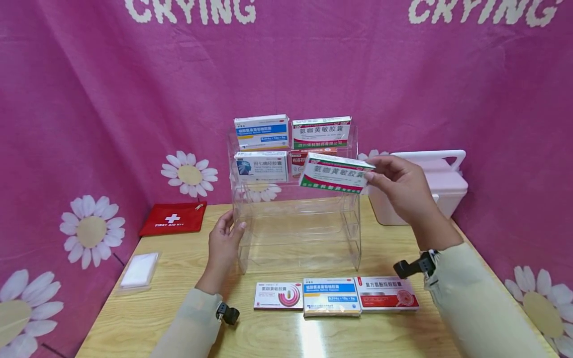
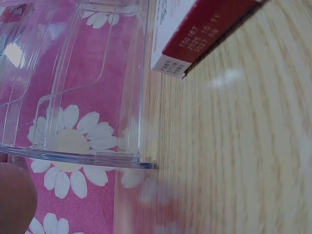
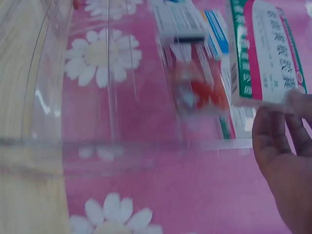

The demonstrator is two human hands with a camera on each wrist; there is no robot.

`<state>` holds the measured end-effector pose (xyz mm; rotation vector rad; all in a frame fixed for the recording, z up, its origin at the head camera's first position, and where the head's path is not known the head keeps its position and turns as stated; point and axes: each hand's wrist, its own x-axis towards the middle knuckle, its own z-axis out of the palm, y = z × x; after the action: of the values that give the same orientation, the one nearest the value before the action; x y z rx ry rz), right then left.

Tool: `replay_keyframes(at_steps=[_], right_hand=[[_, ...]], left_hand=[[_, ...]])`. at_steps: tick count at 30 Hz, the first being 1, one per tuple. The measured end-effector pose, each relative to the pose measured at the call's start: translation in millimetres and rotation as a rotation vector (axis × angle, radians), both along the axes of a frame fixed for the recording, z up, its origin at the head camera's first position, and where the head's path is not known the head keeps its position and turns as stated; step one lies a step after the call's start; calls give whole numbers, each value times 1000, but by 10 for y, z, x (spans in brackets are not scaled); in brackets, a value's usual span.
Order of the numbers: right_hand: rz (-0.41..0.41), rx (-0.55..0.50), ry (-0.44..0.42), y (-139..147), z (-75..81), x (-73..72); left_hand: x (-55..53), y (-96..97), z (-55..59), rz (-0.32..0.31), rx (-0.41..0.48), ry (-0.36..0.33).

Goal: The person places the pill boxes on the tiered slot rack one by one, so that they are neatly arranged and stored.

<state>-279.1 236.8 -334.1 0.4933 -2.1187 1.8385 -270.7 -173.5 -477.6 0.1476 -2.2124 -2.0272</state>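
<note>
My right hand [image 1: 398, 186] pinches one end of a green, white and red medicine box [image 1: 335, 173], thumb on its front. The box tilts before the second tier of a clear acrylic display rack [image 1: 295, 243], partly covering a red medicine box [image 1: 297, 165]. My left hand [image 1: 226, 243] holds the rack's left side panel, thumb in front. On the top tier stand a blue and white box [image 1: 261, 133] and another green, white and red box [image 1: 321, 133]. A white box with a blue picture [image 1: 261, 167] fills the second tier's left side.
In front of the rack lie a white box with pink rings [image 1: 277, 296], a blue and white box [image 1: 331, 297] and a red and white box [image 1: 387, 294]. A red first aid pouch [image 1: 174, 219] and a white packet [image 1: 140, 271] lie left. Behind my right hand stands a white case [image 1: 447, 186].
</note>
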Motion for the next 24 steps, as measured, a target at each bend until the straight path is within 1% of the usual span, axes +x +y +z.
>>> replay_keyframes(at_steps=[3,6,7,9,11,13,17,20,24], right_hand=[[-77,211,-17,-264,98,-58],[-100,362,-5,-499,125,-127],[-98,396,14,-573,118,-150],[-95,445,67,-720,86,-206],[-95,500,113,-857,47,-249],[-87,542,138,-984,6,-280],[-60,613,124,-1196,-71,-311],[-46,654,116,-1316,-114,-329],[-47,670,113,-1406,-152,-363]], left_hand=[[-4,1,-1,-7,3,8],[-18,8,-5,-12,5,31],[-25,12,-8,-12,8,42],[-35,16,-5,-11,16,58],[-41,16,-8,-6,16,58],[-39,14,-10,0,15,50],[-36,12,-26,14,3,39],[-34,15,-34,13,13,48],[-39,18,-31,12,32,63]])
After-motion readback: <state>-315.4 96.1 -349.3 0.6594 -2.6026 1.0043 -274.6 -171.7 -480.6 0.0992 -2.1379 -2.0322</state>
